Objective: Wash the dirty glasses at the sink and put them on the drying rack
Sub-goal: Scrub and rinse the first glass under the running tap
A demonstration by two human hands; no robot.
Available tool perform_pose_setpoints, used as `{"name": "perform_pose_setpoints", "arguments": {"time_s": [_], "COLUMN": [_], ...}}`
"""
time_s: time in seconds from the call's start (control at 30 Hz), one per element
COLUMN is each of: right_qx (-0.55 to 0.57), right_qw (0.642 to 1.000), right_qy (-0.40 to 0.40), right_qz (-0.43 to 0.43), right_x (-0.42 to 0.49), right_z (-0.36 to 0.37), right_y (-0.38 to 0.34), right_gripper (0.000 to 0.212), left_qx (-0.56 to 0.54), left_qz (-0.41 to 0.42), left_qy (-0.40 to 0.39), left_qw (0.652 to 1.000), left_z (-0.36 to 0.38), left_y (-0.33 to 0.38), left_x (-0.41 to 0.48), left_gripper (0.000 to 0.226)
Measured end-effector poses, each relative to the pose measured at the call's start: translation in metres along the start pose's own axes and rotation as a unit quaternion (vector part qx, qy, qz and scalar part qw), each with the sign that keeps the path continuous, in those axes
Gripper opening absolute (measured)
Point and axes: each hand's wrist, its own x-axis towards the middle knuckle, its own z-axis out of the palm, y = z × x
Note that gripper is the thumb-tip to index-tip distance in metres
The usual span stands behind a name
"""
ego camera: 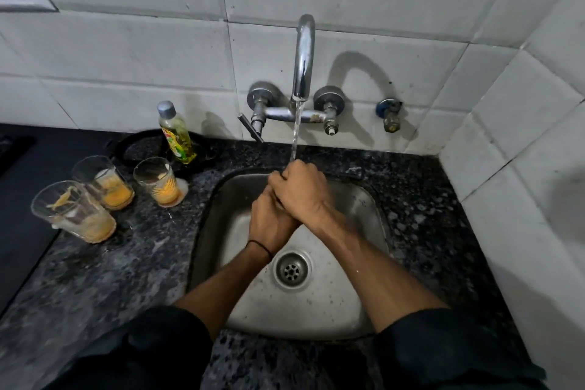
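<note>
Glasses [107,182], clear, orange-smeared, on speckled granite [126,263]; right hand [300,190] clasps left hand [269,222].

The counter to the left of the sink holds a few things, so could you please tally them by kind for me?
Dirty glasses: 3
Dish soap bottle: 1
Dark round dish under the bottle: 1
Total: 5
</note>
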Motion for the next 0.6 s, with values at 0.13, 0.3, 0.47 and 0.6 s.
{"name": "perform_pose_setpoints", "arguments": {"time_s": [0.13,0.3,0.47,0.6], "right_qx": [-0.038,0.085,-0.01,-0.009], "right_qw": [0.979,0.995,0.993,0.99], "right_qy": [-0.057,-0.018,-0.007,-0.033], "right_qz": [-0.193,0.058,-0.118,-0.138], "right_x": [-0.014,-0.007,-0.016,-0.03], "right_z": [-0.017,-0.001,-0.006,-0.008], "right_y": [0.012,0.005,0.009,0.019], "right_gripper": [0.054,0.039,0.041,0.04], "left_qx": [-0.009,0.058,0.012,-0.034], "left_qz": [0.055,-0.019,0.043,0.041], "left_qy": [-0.154,-0.025,-0.079,-0.186], "left_qw": [0.987,0.998,0.996,0.981], "left_z": [-0.025,-0.009,-0.016,-0.028], "left_y": [0.0,-0.001,-0.002,-0.007], "left_x": [0.008,0.001,0.005,0.003], "left_gripper": [0.021,0.029,0.014,0.023]}}
